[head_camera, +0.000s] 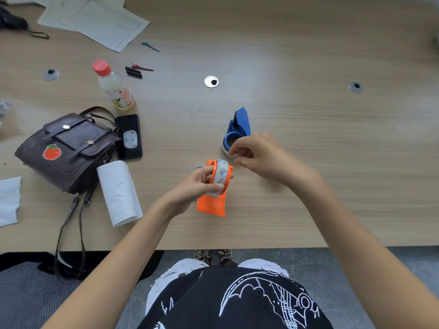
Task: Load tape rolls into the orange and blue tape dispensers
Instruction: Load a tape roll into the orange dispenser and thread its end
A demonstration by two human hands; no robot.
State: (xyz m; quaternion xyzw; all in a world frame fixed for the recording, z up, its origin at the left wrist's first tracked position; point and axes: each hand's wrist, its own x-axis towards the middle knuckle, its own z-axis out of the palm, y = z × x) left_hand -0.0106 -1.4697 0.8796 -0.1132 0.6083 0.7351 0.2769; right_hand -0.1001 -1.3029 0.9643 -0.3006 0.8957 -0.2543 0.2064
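Note:
My left hand [202, 184] grips the orange tape dispenser [211, 205] above the wooden table [308, 162], fingers curled round its ring end. A clear tape roll [221, 173] with a printed core sits in that ring. My right hand [259, 155] hovers just right of and above the roll, thumb and forefinger pinched together; whether they hold the clear tape's end cannot be told. The blue tape dispenser [238, 127] lies on the table behind my right hand, with a tape roll [226, 151] seated round its hub, partly hidden by my fingers.
A dark handbag [69, 148], a phone [129, 136], a white paper roll [118, 191] and a red-capped bottle [114, 85] stand at the left. Papers [99, 22] lie at the back left. Clips [136, 70] and round cable grommets [211, 81] dot the table.

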